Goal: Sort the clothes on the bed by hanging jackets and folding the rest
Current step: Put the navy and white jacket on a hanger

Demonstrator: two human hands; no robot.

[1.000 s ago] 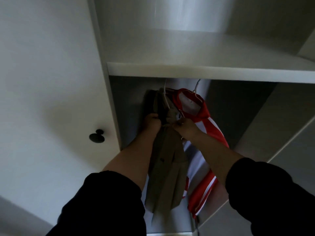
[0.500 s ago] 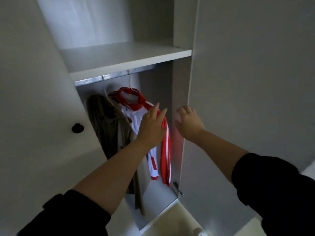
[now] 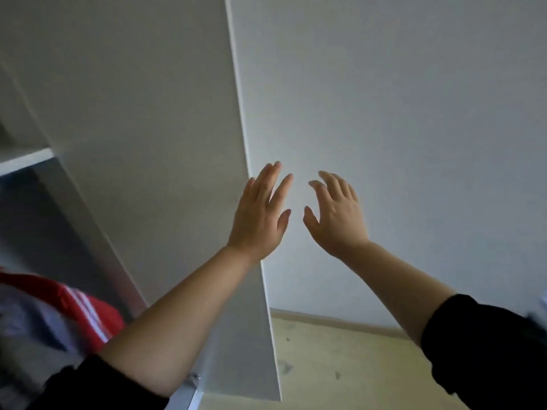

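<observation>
My left hand (image 3: 260, 214) and my right hand (image 3: 337, 217) are both raised in front of me, fingers spread and holding nothing. They hover side by side before the edge of the open white wardrobe door (image 3: 165, 113) and the wall behind it. A red, white and grey jacket (image 3: 68, 309) hangs inside the wardrobe at the lower left, partly cut off by the frame edge and my left forearm. The bed and the other clothes are out of view.
A white wardrobe shelf edge (image 3: 26, 161) shows at the far left. The pale wall (image 3: 414, 113) fills the right side, with a light wooden floor (image 3: 349, 365) and skirting below. A door hinge (image 3: 194, 378) sits near the bottom.
Both hands let go of the olive garment in the wardrobe and drew back, open. The view swung right, so the hanging clothes slid to the lower left and the wall came into view.
</observation>
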